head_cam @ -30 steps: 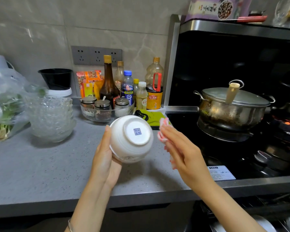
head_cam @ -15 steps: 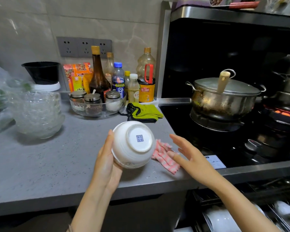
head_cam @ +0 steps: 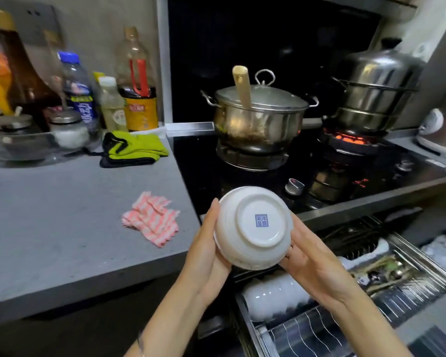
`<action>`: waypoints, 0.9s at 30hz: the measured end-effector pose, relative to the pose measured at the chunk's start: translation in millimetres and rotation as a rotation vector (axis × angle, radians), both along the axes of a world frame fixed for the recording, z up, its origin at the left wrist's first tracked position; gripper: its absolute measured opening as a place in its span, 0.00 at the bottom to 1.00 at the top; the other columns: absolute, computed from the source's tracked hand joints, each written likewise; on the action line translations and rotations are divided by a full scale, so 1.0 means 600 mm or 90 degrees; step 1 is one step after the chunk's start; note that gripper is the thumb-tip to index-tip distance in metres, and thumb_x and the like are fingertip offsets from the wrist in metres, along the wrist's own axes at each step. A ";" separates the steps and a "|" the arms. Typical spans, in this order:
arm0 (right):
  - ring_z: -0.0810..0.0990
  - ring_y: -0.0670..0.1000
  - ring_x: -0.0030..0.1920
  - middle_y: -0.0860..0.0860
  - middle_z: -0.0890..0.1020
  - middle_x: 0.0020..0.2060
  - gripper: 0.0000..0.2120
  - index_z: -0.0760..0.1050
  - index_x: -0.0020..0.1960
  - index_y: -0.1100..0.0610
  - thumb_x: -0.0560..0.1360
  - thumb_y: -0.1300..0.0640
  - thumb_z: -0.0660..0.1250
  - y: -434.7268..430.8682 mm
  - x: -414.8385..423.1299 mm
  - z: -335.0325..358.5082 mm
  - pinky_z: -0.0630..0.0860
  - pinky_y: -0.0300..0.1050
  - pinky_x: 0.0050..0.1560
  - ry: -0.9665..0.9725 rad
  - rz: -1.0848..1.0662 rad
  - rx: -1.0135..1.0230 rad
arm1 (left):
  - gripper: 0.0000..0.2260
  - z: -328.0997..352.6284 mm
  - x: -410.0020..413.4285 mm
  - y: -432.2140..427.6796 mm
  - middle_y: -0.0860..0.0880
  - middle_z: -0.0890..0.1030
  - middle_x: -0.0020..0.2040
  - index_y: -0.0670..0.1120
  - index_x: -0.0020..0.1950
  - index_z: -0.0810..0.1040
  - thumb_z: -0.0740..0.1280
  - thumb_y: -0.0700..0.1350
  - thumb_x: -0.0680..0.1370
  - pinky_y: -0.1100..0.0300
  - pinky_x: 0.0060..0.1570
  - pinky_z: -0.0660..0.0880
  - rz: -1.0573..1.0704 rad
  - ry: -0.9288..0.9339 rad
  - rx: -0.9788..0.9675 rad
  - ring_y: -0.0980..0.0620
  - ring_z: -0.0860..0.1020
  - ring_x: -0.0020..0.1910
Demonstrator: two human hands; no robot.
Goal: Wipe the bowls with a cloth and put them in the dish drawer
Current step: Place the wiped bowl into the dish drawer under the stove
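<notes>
Both hands clasp one white bowl (head_cam: 252, 228) between them, turned so that its foot with a blue square mark faces the camera. The left hand (head_cam: 206, 253) grips the bowl's left side, fingers laid straight up along the wall. The right hand (head_cam: 312, 261) holds the lower right edge, thumb against the rim, while its fingers are hidden behind the bowl. The bowl hangs in the air beyond the desk (head_cam: 62, 228) edge, over the front of the black stove.

Left of the left fingers, well apart from them, a pink-and-white striped cloth (head_cam: 152, 221) lies crumpled on the desk near its corner. Below both sets of fingers the dish drawer (head_cam: 309, 336) stands pulled out, with white bowls (head_cam: 273, 297) on edge in its wire rack. Beyond the fingers a lidded steel pot (head_cam: 258, 117) sits on the stove, and to its right a steamer (head_cam: 373, 86) stands over a glowing burner. Far left of the fingers a green glove (head_cam: 131, 148) lies before blurred bottles.
</notes>
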State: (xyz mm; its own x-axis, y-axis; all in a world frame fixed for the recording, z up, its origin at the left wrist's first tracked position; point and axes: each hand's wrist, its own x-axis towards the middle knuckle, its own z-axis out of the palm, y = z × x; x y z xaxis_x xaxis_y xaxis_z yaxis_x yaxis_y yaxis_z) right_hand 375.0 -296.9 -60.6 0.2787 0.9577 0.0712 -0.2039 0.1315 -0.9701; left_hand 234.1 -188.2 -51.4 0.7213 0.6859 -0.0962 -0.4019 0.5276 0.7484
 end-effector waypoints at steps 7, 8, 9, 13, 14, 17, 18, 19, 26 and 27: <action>0.76 0.54 0.63 0.55 0.75 0.66 0.36 0.70 0.71 0.52 0.66 0.48 0.77 -0.135 0.138 -0.050 0.77 0.45 0.57 0.092 -0.093 -0.022 | 0.24 -0.088 0.153 -0.080 0.42 0.80 0.62 0.46 0.64 0.76 0.59 0.59 0.74 0.49 0.66 0.70 -0.204 0.098 0.005 0.50 0.77 0.62; 0.75 0.54 0.65 0.56 0.75 0.67 0.36 0.69 0.71 0.54 0.67 0.50 0.77 -0.153 0.159 -0.058 0.76 0.46 0.60 0.114 -0.102 -0.022 | 0.23 -0.105 0.172 -0.084 0.41 0.80 0.61 0.46 0.62 0.77 0.61 0.58 0.73 0.49 0.65 0.71 -0.224 0.126 0.012 0.49 0.78 0.60; 0.74 0.55 0.66 0.56 0.74 0.68 0.36 0.69 0.71 0.56 0.67 0.52 0.77 -0.168 0.179 -0.064 0.75 0.47 0.62 0.139 -0.113 -0.025 | 0.22 -0.120 0.189 -0.088 0.41 0.81 0.59 0.46 0.61 0.77 0.62 0.57 0.72 0.51 0.62 0.74 -0.244 0.156 0.023 0.49 0.78 0.59; 0.80 0.52 0.59 0.54 0.80 0.62 0.26 0.70 0.69 0.57 0.72 0.61 0.68 -0.210 0.263 -0.101 0.80 0.44 0.52 0.151 -0.247 -0.132 | 0.15 -0.184 0.249 -0.100 0.50 0.80 0.57 0.49 0.56 0.74 0.60 0.57 0.77 0.55 0.55 0.77 -0.320 0.263 0.066 0.52 0.79 0.56; 0.81 0.52 0.58 0.53 0.81 0.60 0.25 0.71 0.68 0.56 0.72 0.62 0.67 -0.213 0.282 -0.114 0.80 0.45 0.52 0.137 -0.270 -0.167 | 0.14 -0.200 0.263 -0.102 0.51 0.79 0.60 0.50 0.57 0.73 0.60 0.57 0.78 0.58 0.55 0.77 -0.328 0.312 0.126 0.53 0.78 0.56; 0.77 0.57 0.61 0.52 0.81 0.59 0.26 0.74 0.65 0.50 0.68 0.61 0.72 -0.205 0.336 -0.158 0.72 0.55 0.61 0.075 -0.302 -0.266 | 0.17 -0.258 0.299 -0.102 0.51 0.72 0.67 0.50 0.66 0.68 0.60 0.54 0.80 0.75 0.44 0.71 -0.306 0.454 0.384 0.58 0.74 0.53; 0.77 0.57 0.61 0.52 0.80 0.60 0.26 0.75 0.65 0.49 0.68 0.60 0.72 -0.198 0.352 -0.173 0.70 0.57 0.63 0.059 -0.309 -0.295 | 0.20 -0.280 0.310 -0.098 0.51 0.70 0.70 0.51 0.70 0.65 0.61 0.55 0.80 0.75 0.49 0.69 -0.305 0.482 0.478 0.57 0.73 0.57; 0.76 0.57 0.60 0.52 0.79 0.60 0.25 0.74 0.65 0.49 0.70 0.60 0.70 -0.190 0.368 -0.188 0.70 0.58 0.64 0.046 -0.316 -0.321 | 0.25 -0.299 0.320 -0.095 0.50 0.66 0.72 0.51 0.73 0.61 0.62 0.57 0.79 0.71 0.58 0.65 -0.318 0.501 0.558 0.55 0.69 0.64; 0.75 0.59 0.59 0.55 0.76 0.61 0.17 0.73 0.65 0.48 0.77 0.56 0.65 -0.116 0.466 -0.299 0.74 0.49 0.42 -0.008 -0.345 -0.445 | 0.45 -0.383 0.379 -0.086 0.54 0.46 0.79 0.53 0.79 0.46 0.54 0.73 0.68 0.55 0.74 0.45 -0.410 0.653 0.816 0.50 0.47 0.77; 0.75 0.59 0.58 0.55 0.76 0.60 0.16 0.73 0.64 0.49 0.77 0.56 0.64 -0.106 0.478 -0.314 0.74 0.49 0.42 -0.019 -0.353 -0.459 | 0.42 -0.395 0.388 -0.084 0.54 0.45 0.79 0.53 0.79 0.45 0.56 0.71 0.72 0.54 0.74 0.44 -0.399 0.666 0.859 0.50 0.46 0.77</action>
